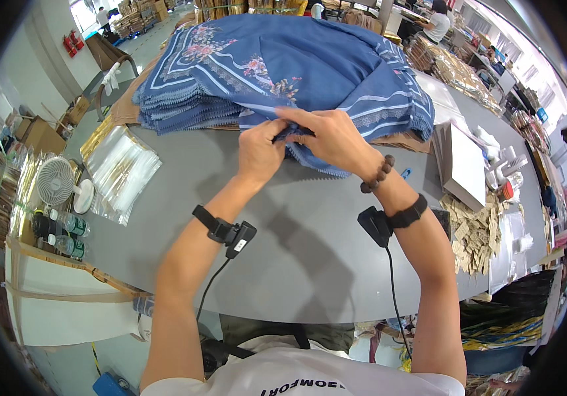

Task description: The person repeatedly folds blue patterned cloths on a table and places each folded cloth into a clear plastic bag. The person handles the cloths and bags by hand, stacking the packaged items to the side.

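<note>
A thick stack of blue scarves with zigzag-cut edges lies across the far part of the grey table. The top scarf has pink flowers and pale stripes, and its near edge is bunched up at the middle. My left hand is closed on that bunched edge. Close beside it, my right hand grips the same cloth, its index finger stretched over the left fingers and slightly blurred. The fingertips partly hide the fold between them. A corner of cloth hangs below the right hand onto the table.
Left on the table are clear plastic bags, a small white fan and water bottles. To the right stand a white box and a heap of beige tags. Cables run from both wrist devices. Another person sits far right.
</note>
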Demonstrator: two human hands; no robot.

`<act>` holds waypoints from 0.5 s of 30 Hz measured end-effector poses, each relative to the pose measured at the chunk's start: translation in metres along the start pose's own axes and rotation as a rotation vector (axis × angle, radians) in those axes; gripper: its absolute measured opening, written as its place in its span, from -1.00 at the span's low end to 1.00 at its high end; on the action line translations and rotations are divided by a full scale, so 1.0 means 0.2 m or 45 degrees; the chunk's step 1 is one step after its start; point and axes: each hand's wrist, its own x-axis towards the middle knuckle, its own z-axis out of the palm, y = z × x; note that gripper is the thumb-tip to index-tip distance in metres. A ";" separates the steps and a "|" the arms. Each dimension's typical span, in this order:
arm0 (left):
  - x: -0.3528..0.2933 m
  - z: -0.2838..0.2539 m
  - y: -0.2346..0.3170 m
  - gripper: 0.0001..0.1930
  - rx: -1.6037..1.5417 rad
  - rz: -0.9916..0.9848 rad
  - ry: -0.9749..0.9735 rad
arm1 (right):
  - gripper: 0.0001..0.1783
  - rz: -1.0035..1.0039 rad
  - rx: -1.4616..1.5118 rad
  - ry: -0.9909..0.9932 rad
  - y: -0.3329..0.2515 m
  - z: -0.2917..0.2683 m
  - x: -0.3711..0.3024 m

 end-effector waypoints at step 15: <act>-0.37 -0.63 -0.12 -0.37 0.235 -0.399 -0.022 | -0.78 0.111 -0.260 1.480 -0.56 -0.99 -0.51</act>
